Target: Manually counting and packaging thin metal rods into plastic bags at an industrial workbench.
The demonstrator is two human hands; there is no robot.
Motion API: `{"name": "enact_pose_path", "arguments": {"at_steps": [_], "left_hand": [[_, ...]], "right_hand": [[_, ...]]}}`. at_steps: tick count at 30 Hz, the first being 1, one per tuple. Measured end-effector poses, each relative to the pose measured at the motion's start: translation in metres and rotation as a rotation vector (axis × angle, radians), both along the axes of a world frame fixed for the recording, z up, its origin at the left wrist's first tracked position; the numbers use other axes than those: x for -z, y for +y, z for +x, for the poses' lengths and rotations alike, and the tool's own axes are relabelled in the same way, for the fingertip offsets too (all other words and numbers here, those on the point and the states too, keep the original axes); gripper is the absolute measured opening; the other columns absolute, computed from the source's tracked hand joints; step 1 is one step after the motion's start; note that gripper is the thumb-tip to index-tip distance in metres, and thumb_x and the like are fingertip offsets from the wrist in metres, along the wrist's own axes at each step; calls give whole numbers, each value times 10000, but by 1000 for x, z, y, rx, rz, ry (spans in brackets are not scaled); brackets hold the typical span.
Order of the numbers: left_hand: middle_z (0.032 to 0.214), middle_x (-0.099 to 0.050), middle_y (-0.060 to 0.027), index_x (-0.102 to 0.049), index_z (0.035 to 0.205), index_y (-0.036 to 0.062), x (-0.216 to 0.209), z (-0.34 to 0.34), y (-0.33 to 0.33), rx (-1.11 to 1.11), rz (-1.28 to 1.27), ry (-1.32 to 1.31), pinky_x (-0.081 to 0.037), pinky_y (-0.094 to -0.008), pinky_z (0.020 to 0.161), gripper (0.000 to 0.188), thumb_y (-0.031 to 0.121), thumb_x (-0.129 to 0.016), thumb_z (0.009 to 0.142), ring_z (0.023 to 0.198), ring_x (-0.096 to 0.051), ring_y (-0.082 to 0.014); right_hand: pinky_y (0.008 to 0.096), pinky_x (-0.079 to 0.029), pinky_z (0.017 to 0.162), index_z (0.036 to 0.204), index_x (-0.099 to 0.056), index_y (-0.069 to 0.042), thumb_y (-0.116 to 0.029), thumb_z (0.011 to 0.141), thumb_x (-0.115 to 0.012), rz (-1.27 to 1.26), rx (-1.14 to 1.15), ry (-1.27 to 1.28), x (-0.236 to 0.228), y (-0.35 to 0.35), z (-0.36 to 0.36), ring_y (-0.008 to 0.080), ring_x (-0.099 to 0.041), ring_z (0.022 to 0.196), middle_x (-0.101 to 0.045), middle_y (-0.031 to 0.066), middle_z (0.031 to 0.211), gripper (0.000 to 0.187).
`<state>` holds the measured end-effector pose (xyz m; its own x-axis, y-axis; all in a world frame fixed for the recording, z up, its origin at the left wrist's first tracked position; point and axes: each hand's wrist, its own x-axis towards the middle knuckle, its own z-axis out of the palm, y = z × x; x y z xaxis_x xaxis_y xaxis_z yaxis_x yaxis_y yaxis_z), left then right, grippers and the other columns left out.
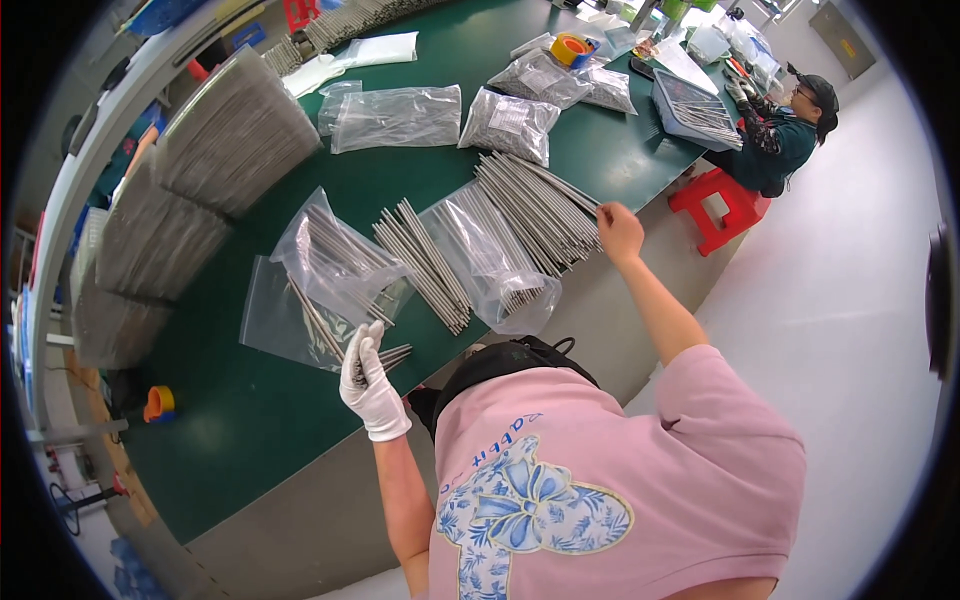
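My left hand (372, 388), in a white glove, is closed around a few thin grey metal rods whose ends (398, 355) stick out to its right. Just beyond it lies a clear plastic bag (335, 258) with more rods inside. My bare right hand (620, 232) pinches the end of a rod at the right side of a large fanned pile of metal rods (535, 212). Between the hands are a smaller loose bundle of rods (424, 265) and another clear bag (490, 255) partly covering rods. The fingertips of my right hand are partly hidden.
Tall stacks of wrapped grey pieces (235, 130) stand on the green table (270, 425) at left. Filled clear bags (510, 122) and a flat plastic bag (395, 118) lie at the far side. A co-worker (790, 135) sits far right beside a blue bin (695, 108) of rods and a red stool (718, 210).
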<state>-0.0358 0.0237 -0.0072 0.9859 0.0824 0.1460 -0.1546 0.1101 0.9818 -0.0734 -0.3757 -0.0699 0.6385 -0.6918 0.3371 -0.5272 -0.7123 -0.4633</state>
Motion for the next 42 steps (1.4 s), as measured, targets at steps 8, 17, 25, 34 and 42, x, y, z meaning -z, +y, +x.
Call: {"name": "enact_pose_path", "arguments": {"at_steps": [8,17,25,34,42], "left_hand": [[952,-651,-121,-583,1032,-45,-9,1,0,106,93,57,-457,-257,816,219,114,-540,888,890,-611,-159],[968,-649,-113,-586,1091,6,-8,4,-4,182,175,-97,-474,-253,776,258,101,-585,851,874,-613,-156],[861,-640,-125,-592,1045,12,-10,-2,4,158,348,23,-474,-280,673,226,84,-607,831,743,-625,-203],[830,-632,-131,-600,1007,24,-2,5,4,143,317,-133,-472,-294,634,218,75,-628,797,696,-610,-258],[859,-635,-142,-596,1015,38,-5,6,-1,110,358,-204,-481,-302,652,229,41,-617,787,740,-620,-287]], "right_hand": [[360,-482,712,926,-642,-127,-251,805,-568,-12,50,393,23,13,13,241,-619,824,-648,78,875,188],[269,-477,644,859,-642,-30,-17,763,-622,426,-1341,-314,-144,210,62,205,-621,684,-644,78,761,98],[322,-448,565,799,-631,-79,-97,748,-638,359,-1571,-240,-145,251,74,244,-593,666,-622,49,738,55],[327,-460,577,795,-617,-73,-79,703,-669,-31,-1627,-262,-154,254,76,232,-601,644,-629,50,731,106],[329,-463,575,788,-612,-64,-68,696,-664,26,-1625,-291,-141,253,76,243,-595,629,-624,65,725,105]]}}
